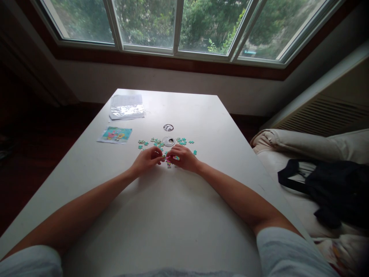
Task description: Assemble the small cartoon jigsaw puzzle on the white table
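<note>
My left hand (148,159) and my right hand (183,157) meet near the middle of the white table (161,215). Both are closed in a pinch, fingertips almost touching, over small puzzle pieces. Between them shows a bit of pink and green puzzle piece, though which hand grips which piece is partly hidden. Colourful puzzle pieces (169,164) lie just below the fingertips. Several teal puzzle pieces (182,141) are scattered beyond my right hand, and green-teal ones (143,143) beyond my left. A round silver lid-like disc (168,141) rests among them.
A second round disc (168,127) lies farther back. To the left are a colourful picture sheet (117,134) and a clear plastic bag on papers (127,107). A cream sofa (276,148) with a dark bag (337,188) stands right of the table; a window (175,27) is ahead.
</note>
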Tool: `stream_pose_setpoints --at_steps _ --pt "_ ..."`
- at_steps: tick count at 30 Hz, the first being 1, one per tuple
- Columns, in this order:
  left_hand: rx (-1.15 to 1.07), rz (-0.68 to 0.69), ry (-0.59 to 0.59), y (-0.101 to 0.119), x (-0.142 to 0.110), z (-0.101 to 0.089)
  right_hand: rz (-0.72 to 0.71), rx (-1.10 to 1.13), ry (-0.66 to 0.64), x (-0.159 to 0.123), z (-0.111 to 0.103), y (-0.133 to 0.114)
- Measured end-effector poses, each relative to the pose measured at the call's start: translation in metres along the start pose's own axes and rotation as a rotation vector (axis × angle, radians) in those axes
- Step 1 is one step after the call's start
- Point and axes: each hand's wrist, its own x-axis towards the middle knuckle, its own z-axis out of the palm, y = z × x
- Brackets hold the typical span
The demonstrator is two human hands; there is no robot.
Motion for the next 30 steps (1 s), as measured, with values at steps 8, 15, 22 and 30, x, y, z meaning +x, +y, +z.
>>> stream_pose_setpoints --at_steps 8,15,22,30 --pt "0.002 0.01 -0.04 0.0 -0.002 0.004 -0.027 -0.04 -0.041 0.002 -0.002 -0.002" --pt "0.069 0.053 -0.007 -0.002 -0.002 0.004 -0.048 -0.029 -0.059 0.002 -0.009 0.0" --pt "0.539 0.191 0.027 0.005 -0.008 -0.001 -0.041 -0.004 -0.225 0.003 -0.026 0.004" --pt "0.794 0.582 -0.238 0.007 -0.011 -0.003 -0.007 -0.014 -0.368 0.001 -0.036 0.003"
